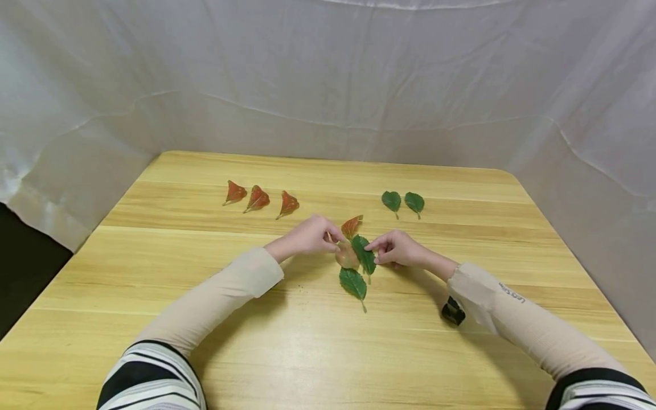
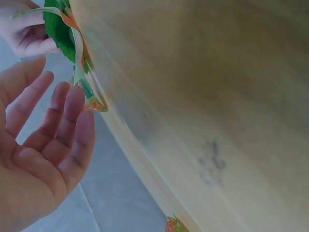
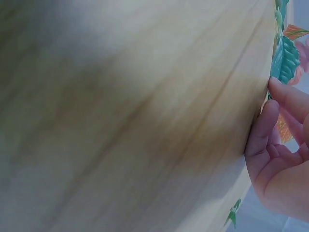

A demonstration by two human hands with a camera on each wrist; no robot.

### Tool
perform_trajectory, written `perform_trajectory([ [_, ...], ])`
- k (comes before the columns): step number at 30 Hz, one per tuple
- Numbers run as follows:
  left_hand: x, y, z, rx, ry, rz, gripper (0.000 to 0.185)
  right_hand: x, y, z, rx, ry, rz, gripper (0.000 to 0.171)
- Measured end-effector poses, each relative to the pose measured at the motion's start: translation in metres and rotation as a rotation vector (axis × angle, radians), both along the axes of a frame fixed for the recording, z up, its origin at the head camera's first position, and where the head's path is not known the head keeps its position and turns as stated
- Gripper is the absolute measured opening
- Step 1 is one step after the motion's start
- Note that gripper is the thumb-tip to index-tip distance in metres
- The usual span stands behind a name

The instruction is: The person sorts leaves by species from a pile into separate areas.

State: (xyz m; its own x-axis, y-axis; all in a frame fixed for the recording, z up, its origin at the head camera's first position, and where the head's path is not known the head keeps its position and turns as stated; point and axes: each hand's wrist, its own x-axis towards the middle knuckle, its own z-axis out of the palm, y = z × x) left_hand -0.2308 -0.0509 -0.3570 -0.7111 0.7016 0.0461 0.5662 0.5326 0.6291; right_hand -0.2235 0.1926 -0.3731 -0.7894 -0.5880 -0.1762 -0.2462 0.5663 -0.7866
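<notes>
Item: two hands at a small heap of artificial leaves, mid-table. Left hand (image 1: 310, 236): forearm in a beige sleeve reaches in from the lower left, knuckles up, fingertips at the left edge of the heap; the left wrist view shows its fingers (image 2: 67, 121) straight and relaxed, palm bare, gripping nothing. Right hand (image 1: 397, 248): forearm in a matching sleeve comes in from the lower right, fingers curled and drawn together, thumb and forefinger pinching the right edge of a green leaf (image 1: 364, 254) that lies across the heap. Under that leaf sits a pale tan leaf (image 1: 346, 256), touching it; a red-orange leaf (image 1: 351, 225) juts out just behind the heap, next to the left fingertips. A second green leaf (image 1: 353, 283) lies flat just in front of the heap, stem toward the person. Set apart at the far left: a row of three red leaves (image 1: 257, 199), side by side. Set apart at the far right: a pair of green leaves (image 1: 402, 201), side by side. Surface: light wooden table (image 1: 205, 319) of plank grain, backed by a white cloth backdrop (image 1: 328, 80). A small black object (image 1: 453, 312) shows under the right wrist; what it is cannot be told. Striped sleeves show at both upper arms.
</notes>
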Motion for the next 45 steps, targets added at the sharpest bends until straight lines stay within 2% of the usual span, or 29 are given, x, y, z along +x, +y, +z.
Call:
perform_trajectory([
  [5,-0.001,0.004,0.0,-0.025,-0.031,-0.026,0.015,0.0,0.0,-0.001,-0.001,0.001,0.001,0.031],
  [9,-0.002,0.007,0.0,-0.064,-0.031,-0.07,0.014,0.002,-0.002,0.002,-0.006,0.0,0.005,0.031],
  [12,-0.003,0.008,-0.001,-0.094,-0.027,-0.074,0.017,0.002,-0.002,0.003,0.003,0.007,0.006,0.03],
  [20,-0.005,0.01,-0.004,-0.144,0.0,-0.047,0.026,0.0,-0.002,0.0,0.029,-0.006,-0.025,0.027],
  [27,-0.006,0.011,-0.006,-0.215,0.023,0.001,0.03,0.0,-0.003,0.0,0.019,0.021,-0.015,0.03],
  [34,-0.006,0.012,-0.005,-0.228,0.013,0.027,0.028,0.002,-0.006,0.003,0.058,0.065,-0.025,0.03],
  [41,-0.007,0.015,-0.005,-0.221,0.019,-0.003,0.019,0.004,-0.008,0.004,0.061,0.044,-0.038,0.029],
  [45,-0.007,0.016,-0.006,-0.219,0.016,-0.008,0.017,0.003,-0.007,0.003,0.078,0.066,-0.045,0.034],
])
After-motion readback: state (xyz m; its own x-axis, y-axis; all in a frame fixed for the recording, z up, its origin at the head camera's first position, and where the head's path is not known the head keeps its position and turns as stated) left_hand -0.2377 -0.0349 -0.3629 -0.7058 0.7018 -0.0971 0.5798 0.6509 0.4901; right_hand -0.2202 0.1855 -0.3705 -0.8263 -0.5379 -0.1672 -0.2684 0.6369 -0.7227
